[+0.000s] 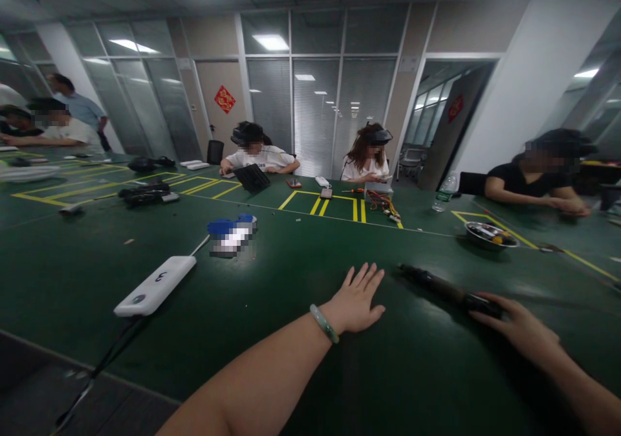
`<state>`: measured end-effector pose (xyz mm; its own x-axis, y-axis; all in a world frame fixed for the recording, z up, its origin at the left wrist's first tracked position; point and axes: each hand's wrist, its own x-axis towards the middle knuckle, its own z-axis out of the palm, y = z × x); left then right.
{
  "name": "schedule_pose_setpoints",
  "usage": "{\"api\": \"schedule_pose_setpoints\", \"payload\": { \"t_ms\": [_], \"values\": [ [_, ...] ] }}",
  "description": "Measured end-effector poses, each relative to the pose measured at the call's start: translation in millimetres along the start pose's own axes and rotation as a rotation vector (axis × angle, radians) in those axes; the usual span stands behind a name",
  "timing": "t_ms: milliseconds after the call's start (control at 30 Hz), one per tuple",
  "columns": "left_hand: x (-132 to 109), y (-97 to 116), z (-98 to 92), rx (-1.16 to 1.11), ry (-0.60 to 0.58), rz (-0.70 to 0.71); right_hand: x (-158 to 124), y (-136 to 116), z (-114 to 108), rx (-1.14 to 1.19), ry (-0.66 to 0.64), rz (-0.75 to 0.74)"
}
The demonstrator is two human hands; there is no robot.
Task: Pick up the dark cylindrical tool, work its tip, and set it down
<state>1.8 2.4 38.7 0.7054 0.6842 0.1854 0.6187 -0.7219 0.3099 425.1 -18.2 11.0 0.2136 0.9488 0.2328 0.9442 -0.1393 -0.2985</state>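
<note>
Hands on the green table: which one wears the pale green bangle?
The left hand, lying flat, wears the pale green bangle; the right hand, touching the long black object, shows none.

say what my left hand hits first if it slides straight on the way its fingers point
Your left hand would probably meet the orange wires by the grey box first, though the wide lens blurs depth.

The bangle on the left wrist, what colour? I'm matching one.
The bangle is pale jade green, shown in the head view.
</note>
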Motion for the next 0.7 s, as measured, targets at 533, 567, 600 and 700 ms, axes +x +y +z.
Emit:
{"api": "schedule_pose_setpoints", "payload": {
  "t_ms": [533,567,600,700],
  "values": [
    [0,-1,-4.3,0.112,0.282,-0.107,-18,-253,61,0.195,-0.162,-0.372],
    [1,-2,-4.9,0.114,0.282,-0.111,-19,-245,52,0.166,-0.118,-0.382],
    [2,-2,-5.4,0.117,0.279,-0.115,-20,-236,42,0.111,-0.073,-0.374],
    [3,-3,-6.6,0.125,0.251,-0.125,-25,-208,9,-0.114,-0.137,-0.241]
  ]
}}
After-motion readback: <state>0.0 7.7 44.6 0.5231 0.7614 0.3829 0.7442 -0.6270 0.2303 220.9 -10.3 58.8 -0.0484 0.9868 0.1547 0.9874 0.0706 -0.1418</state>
